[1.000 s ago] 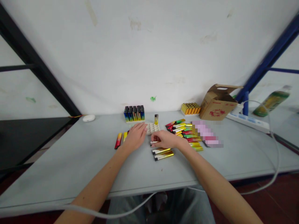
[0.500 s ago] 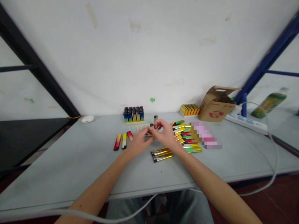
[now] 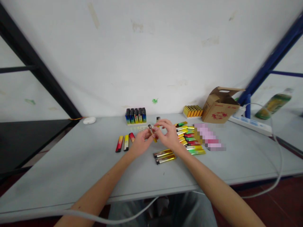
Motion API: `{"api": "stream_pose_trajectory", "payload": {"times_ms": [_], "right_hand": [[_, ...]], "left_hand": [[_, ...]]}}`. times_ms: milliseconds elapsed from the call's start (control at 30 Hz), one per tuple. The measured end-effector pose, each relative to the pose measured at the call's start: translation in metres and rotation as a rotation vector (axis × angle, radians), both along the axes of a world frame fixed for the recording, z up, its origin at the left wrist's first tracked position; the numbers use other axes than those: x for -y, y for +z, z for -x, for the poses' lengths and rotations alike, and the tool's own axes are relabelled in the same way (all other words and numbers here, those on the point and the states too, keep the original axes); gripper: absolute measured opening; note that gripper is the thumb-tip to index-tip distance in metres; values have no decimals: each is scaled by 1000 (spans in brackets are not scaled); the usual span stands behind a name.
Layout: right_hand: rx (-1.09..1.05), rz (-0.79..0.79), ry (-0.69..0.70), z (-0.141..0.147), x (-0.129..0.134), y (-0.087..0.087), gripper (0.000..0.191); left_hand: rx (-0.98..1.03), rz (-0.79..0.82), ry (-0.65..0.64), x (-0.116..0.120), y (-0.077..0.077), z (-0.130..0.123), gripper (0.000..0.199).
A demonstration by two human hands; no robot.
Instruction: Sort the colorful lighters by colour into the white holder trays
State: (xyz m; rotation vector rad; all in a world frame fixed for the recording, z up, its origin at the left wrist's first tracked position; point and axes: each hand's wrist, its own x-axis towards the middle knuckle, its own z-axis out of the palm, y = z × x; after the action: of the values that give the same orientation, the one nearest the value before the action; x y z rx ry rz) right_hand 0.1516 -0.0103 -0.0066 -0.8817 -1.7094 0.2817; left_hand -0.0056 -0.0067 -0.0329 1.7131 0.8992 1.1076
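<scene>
My left hand is closed on a lighter, its metal top tilted up and to the left. My right hand closes on the same lighter from the right, its thumb against it and fingers bent over. Just behind my right fingers stands another lighter, upright. A pale tray shows partly behind my hands. Left of my left hand lie a red-orange lighter, a yellow lighter and a red lighter. Two gold lighters lie below my right hand.
Several colourful lighters lie beside a pixelated pink item. At the wall stand a block of blue and yellow lighters and a block of orange ones. A cardboard box, power strip and white case flank them.
The lighter between my hands has tipped to the left and shows more of its metal top. My right fingers have spread further over it. The other lighters lie as before.
</scene>
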Motion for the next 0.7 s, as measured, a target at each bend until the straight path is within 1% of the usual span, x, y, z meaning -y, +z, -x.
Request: {"api": "stream_pose_trajectory", "payload": {"times_ms": [133, 267, 500, 600, 700], "right_hand": [[-4, -45, 19, 0, -3, -4, 10], [23, -73, 32, -1, -5, -7, 8], [38, -73, 25, -3, -6, -7, 11], [51, -70, 17, -4, -8, -8, 13], [48, -46, 28, -4, -9, -10, 13]], "left_hand": [[-39, -12, -5, 3, 3, 0, 37], [-116, -73, 32, 7, 7, 0, 33], [-258, -176, 143, 7, 6, 1, 29], [-287, -195, 161, 7, 6, 2, 29], [-303, -197, 150, 6, 4, 3, 30]]}}
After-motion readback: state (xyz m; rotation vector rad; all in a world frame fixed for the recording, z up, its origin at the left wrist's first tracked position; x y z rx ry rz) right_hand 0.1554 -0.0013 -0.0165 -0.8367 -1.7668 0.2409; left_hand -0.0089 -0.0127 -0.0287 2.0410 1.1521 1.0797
